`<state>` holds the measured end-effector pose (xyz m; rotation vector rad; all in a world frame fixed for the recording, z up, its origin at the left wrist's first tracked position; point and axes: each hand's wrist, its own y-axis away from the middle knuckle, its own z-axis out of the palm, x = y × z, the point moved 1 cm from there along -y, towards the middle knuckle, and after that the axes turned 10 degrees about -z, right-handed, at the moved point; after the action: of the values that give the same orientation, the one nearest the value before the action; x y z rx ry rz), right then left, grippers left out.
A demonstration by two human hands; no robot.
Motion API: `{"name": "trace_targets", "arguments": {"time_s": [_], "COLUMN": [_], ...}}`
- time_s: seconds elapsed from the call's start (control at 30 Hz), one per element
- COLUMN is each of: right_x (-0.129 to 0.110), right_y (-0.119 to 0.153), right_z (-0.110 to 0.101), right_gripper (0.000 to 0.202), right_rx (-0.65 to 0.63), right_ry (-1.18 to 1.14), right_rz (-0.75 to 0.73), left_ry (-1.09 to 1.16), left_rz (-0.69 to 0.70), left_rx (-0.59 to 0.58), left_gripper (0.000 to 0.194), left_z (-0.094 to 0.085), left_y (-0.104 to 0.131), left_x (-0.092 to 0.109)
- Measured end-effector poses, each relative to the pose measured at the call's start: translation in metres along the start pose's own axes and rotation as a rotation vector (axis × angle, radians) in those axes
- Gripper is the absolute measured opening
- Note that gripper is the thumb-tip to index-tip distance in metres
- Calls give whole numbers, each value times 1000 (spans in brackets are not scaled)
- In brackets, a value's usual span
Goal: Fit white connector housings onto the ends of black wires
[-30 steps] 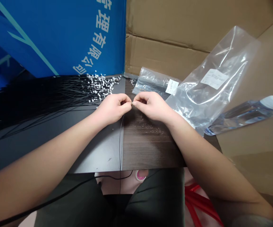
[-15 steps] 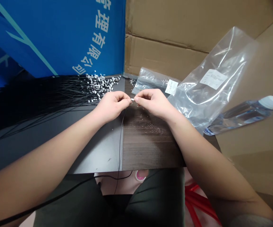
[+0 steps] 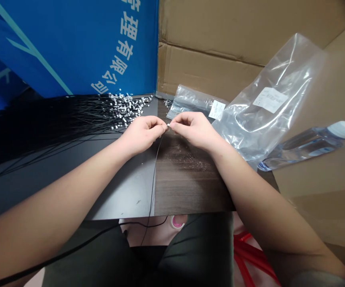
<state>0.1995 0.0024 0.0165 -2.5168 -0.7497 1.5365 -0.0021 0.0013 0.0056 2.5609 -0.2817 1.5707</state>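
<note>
My left hand (image 3: 145,133) is closed in a pinch on a thin black cable (image 3: 155,163), which hangs down past the table's front edge. Fingertip to fingertip with it, my right hand (image 3: 192,129) pinches a tiny white tag (image 3: 168,125) at the cable's upper end. Most of the tag is hidden by the fingers. Left of my left hand lies a large heap of black cables (image 3: 79,113), their ends bearing many small white tags (image 3: 123,107).
Behind my right hand is a clear bag (image 3: 190,99) with dark cables and a label. A larger plastic bag (image 3: 250,123) and a water bottle (image 3: 306,147) lie at right. Cardboard (image 3: 208,28) and a blue panel (image 3: 85,44) wall the back. Small scraps (image 3: 198,161) dot the brown tabletop.
Both hands stay in nearly the same place. Less of the white tag shows between the fingertips, and the cable's hanging end has swung slightly left.
</note>
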Motion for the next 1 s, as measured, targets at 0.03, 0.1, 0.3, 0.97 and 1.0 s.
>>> {"name": "trace_targets", "arguments": {"time_s": [0.03, 0.1, 0.3, 0.97, 1.0], "right_x": [0, 1, 1, 9, 9], "right_y": [0, 0, 0, -1, -1], "right_z": [0, 0, 5, 28, 29], "right_gripper": [17, 17, 16, 17, 17], "right_rx": [9, 24, 45, 193, 194], "right_ry": [0, -7, -20, -160, -160], "right_rz": [3, 10, 3, 24, 26], "left_ry": [13, 28, 80, 286, 292], "left_rz": [-2, -3, -18, -100, -103], "left_rx": [-6, -15, -3, 25, 29], "left_gripper": [24, 24, 22, 21, 20], "left_z": [0, 1, 4, 12, 12], "left_y": [0, 1, 2, -3, -3], "left_x": [0, 1, 0, -7, -7]}}
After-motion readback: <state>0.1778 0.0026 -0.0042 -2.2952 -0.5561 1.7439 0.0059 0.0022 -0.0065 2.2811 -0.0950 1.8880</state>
